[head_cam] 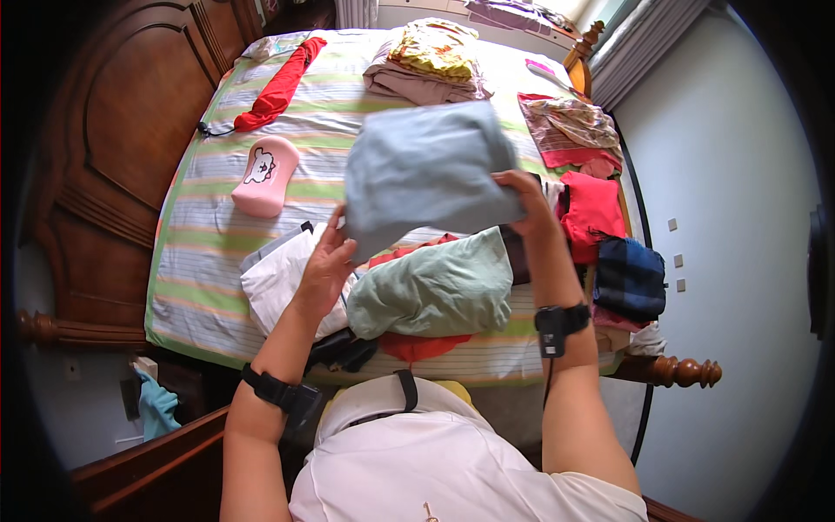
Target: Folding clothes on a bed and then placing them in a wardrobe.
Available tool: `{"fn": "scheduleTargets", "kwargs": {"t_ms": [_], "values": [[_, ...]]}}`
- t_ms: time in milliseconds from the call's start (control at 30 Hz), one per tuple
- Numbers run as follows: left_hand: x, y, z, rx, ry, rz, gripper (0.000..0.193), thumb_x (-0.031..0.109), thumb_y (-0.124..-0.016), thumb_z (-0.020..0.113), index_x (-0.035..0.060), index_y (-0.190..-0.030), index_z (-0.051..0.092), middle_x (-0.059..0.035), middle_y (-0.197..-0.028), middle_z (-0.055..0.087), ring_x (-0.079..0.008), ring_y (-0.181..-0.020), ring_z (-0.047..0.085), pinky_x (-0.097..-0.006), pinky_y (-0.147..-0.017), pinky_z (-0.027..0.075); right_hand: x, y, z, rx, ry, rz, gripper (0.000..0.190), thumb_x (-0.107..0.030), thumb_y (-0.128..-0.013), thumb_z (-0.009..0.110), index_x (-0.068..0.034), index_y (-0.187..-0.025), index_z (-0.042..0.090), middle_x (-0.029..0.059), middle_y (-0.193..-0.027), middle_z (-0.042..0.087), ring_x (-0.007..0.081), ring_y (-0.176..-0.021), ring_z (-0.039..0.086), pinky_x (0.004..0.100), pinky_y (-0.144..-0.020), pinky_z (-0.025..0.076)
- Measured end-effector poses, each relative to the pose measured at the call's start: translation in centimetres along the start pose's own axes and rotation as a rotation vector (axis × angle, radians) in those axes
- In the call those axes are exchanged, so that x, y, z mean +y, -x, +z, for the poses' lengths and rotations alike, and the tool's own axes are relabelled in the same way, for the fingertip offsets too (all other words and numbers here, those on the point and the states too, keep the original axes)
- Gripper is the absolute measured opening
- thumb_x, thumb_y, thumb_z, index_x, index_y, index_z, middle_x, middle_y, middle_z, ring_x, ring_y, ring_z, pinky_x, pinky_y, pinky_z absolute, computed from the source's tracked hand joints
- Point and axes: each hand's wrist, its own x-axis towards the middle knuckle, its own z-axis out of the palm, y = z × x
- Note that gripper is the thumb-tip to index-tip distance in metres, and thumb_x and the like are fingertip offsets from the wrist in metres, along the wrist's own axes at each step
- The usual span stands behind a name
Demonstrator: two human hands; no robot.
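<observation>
A folded grey-blue cloth (427,173) is held up above the bed by both hands. My left hand (329,261) grips its lower left corner, and my right hand (528,202) grips its right edge. Part of each hand's fingers is hidden by the fabric. Below it lies a folded pale green cloth (434,287), with red fabric (424,346) partly showing under it. A folded white garment (280,284) rests to the left, beneath my left forearm. Dark items (342,349) lie at the near edge of the bed.
On the striped bed sheet (196,261) lie a pink cushion (267,176), a long red bundle (280,88) and folded bedding (430,59). Along the right side sit a patterned cloth (577,124), a bright red cloth (593,209) and a blue-black checked cloth (629,277), near a wooden bedpost (685,372).
</observation>
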Motion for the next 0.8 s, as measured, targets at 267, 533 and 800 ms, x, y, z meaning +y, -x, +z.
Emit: {"fn": "scheduleTargets", "kwargs": {"t_ms": [267, 533, 800], "values": [[-5.6, 0.0, -5.2, 0.020, -0.472, -0.445, 0.058, 0.029, -0.087, 0.059, 0.0050, -0.136, 0.037, -0.0092, -0.116, 0.059, -0.0149, -0.096, 0.059, -0.0302, -0.088, 0.043, -4.9, 6.6, -19.7, 0.544, 0.947, -0.070, 0.052, -0.025, -0.075, 0.062, 0.000, -0.120, 0.051, 0.0147, -0.103, 0.063, 0.0243, -0.092, 0.062, 0.0374, -0.080, 0.049], [-12.6, 8.8, -18.2, 0.222, -1.690, -0.259, 0.055, 0.021, -0.074, 0.069, 0.0083, -0.124, 0.052, -0.0152, -0.123, 0.050, -0.0288, -0.114, 0.047, -0.0406, -0.096, 0.038, 9.1, 4.0, -18.3, 0.342, 1.577, 0.132, 0.052, -0.030, -0.081, 0.065, -0.005, -0.124, 0.051, 0.0201, -0.116, 0.058, 0.0328, -0.104, 0.058, 0.0380, -0.088, 0.045], [-11.9, 11.2, -19.0, 0.263, -2.005, -0.299, 0.084, 0.012, -0.067, 0.072, 0.0219, -0.140, 0.032, -0.0129, -0.146, 0.024, -0.0351, -0.133, 0.024, -0.0485, -0.103, 0.029, 22.8, 3.2, -5.3, -0.111, 1.766, 0.465, 0.091, -0.035, -0.069, 0.075, -0.006, -0.140, 0.026, 0.0264, -0.142, 0.026, 0.0387, -0.125, 0.038, 0.0471, -0.098, 0.039]]}}
